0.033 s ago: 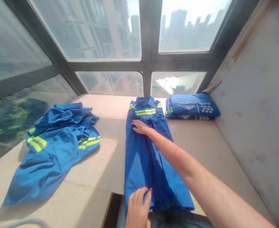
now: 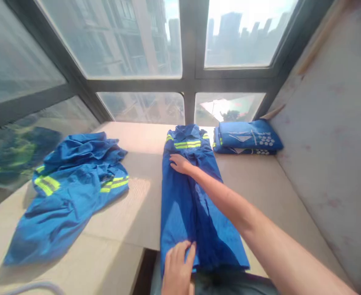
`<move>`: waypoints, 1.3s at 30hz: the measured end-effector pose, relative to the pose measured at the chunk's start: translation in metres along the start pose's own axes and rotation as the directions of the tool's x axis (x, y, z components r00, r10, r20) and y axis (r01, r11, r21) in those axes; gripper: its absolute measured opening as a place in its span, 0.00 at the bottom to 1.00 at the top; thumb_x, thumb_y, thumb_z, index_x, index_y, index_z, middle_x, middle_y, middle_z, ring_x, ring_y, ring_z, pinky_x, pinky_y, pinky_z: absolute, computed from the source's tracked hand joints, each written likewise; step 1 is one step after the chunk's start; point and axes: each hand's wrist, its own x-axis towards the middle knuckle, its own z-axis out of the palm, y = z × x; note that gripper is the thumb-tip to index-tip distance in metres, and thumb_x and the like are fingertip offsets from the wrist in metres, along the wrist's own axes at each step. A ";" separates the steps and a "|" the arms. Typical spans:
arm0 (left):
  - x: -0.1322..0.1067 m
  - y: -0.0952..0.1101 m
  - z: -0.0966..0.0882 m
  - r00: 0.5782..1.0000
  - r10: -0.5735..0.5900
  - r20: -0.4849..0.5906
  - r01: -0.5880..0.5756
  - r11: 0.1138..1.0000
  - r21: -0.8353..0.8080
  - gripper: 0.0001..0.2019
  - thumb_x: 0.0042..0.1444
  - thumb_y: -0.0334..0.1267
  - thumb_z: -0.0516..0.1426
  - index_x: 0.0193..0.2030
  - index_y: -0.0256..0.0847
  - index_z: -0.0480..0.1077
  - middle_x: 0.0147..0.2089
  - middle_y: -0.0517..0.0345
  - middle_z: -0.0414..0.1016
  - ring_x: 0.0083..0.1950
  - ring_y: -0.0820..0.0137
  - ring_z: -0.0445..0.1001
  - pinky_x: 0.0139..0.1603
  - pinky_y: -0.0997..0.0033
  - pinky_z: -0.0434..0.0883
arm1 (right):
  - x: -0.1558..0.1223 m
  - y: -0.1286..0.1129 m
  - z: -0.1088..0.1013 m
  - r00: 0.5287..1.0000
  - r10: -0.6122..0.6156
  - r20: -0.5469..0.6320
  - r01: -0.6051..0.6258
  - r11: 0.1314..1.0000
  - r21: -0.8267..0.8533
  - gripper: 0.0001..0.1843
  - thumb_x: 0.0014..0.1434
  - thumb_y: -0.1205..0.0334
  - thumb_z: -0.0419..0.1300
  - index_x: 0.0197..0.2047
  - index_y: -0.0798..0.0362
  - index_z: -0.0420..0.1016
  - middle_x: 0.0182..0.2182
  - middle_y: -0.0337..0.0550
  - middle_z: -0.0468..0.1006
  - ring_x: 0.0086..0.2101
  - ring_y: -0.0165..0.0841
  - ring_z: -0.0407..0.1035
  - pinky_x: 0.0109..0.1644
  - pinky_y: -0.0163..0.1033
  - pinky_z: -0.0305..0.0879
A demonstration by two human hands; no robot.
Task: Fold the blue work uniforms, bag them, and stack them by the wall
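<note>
A long blue work jacket (image 2: 180, 200) lies lengthwise in front of me, its sides folded inward. Its collar points to the window, and yellow-green reflective strips cross it below the collar. My right hand (image 2: 180, 164) rests flat on its upper part, fingers a little spread and the forearm crossing the cloth from the right. Near the bottom hem, my left hand (image 2: 178, 266) lies on the left side of the cloth with fingers extended and thumb apart. Its palm side is hidden.
A crumpled blue work garment (image 2: 73, 196) with reflective strips lies on the pale tabletop (image 2: 131, 221) at left. Folded blue garments (image 2: 248, 137) with white print are stacked at the back right, beside the wall (image 2: 330, 143). Windows (image 2: 137, 106) stand behind. A pale curved tube (image 2: 39, 285) shows bottom left.
</note>
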 end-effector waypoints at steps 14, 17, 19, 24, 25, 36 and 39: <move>0.014 -0.011 -0.037 0.974 0.226 0.025 -0.227 0.974 0.013 0.37 0.47 0.21 0.51 0.68 0.37 0.63 0.65 0.47 0.72 0.64 0.59 0.70 0.60 0.58 0.73 | -0.233 -0.079 -0.034 0.987 0.082 0.135 -0.083 0.997 0.002 0.25 0.67 0.54 0.59 0.63 0.56 0.71 0.68 0.60 0.62 0.69 0.48 0.54 0.70 0.56 0.58; 0.021 -0.011 -0.046 0.965 0.261 0.038 -0.262 0.965 0.026 0.33 0.50 0.24 0.53 0.65 0.36 0.66 0.64 0.46 0.73 0.61 0.58 0.73 0.57 0.57 0.75 | -0.240 -0.084 -0.018 0.982 0.041 0.187 -0.039 0.999 -0.014 0.30 0.65 0.52 0.61 0.66 0.57 0.68 0.70 0.60 0.59 0.70 0.51 0.49 0.72 0.59 0.53; 0.027 -0.010 -0.051 0.960 0.276 0.035 -0.277 0.961 0.019 0.29 0.52 0.25 0.53 0.63 0.37 0.68 0.62 0.45 0.75 0.58 0.57 0.75 0.55 0.56 0.76 | -0.239 -0.084 -0.017 0.985 0.034 0.169 -0.035 0.999 0.002 0.31 0.64 0.53 0.62 0.66 0.58 0.67 0.70 0.60 0.58 0.70 0.51 0.48 0.72 0.59 0.53; 0.038 -0.009 -0.059 0.962 0.273 0.010 -0.271 0.960 -0.066 0.23 0.58 0.25 0.52 0.59 0.40 0.72 0.56 0.49 0.79 0.54 0.61 0.78 0.52 0.60 0.77 | -0.253 -0.086 -0.044 0.992 0.113 0.047 -0.117 0.988 0.105 0.23 0.66 0.61 0.58 0.62 0.59 0.69 0.65 0.61 0.66 0.65 0.45 0.61 0.67 0.53 0.65; 0.038 -0.009 -0.060 0.965 0.264 -0.001 -0.263 0.961 -0.085 0.22 0.59 0.25 0.52 0.59 0.41 0.72 0.56 0.49 0.79 0.54 0.62 0.78 0.53 0.60 0.77 | -0.262 -0.088 -0.051 0.990 0.134 0.035 -0.138 0.983 0.120 0.21 0.67 0.62 0.57 0.61 0.58 0.70 0.61 0.59 0.71 0.61 0.43 0.66 0.64 0.52 0.68; 0.033 -0.002 -0.065 0.980 0.176 -0.097 -0.191 0.965 -0.179 0.22 0.63 0.26 0.52 0.61 0.45 0.72 0.57 0.53 0.79 0.56 0.65 0.77 0.55 0.64 0.76 | -0.350 -0.148 -0.060 0.995 0.049 -0.083 -0.034 0.985 0.171 0.28 0.64 0.72 0.52 0.67 0.53 0.65 0.65 0.55 0.68 0.64 0.41 0.64 0.64 0.49 0.69; 0.036 0.000 -0.069 0.978 0.185 -0.092 -0.198 0.965 -0.173 0.22 0.63 0.27 0.52 0.61 0.45 0.72 0.57 0.53 0.79 0.56 0.65 0.77 0.54 0.64 0.76 | -0.348 -0.153 -0.049 0.977 0.160 -0.141 -0.123 0.962 0.243 0.27 0.65 0.73 0.50 0.66 0.53 0.65 0.64 0.55 0.69 0.62 0.38 0.66 0.63 0.44 0.70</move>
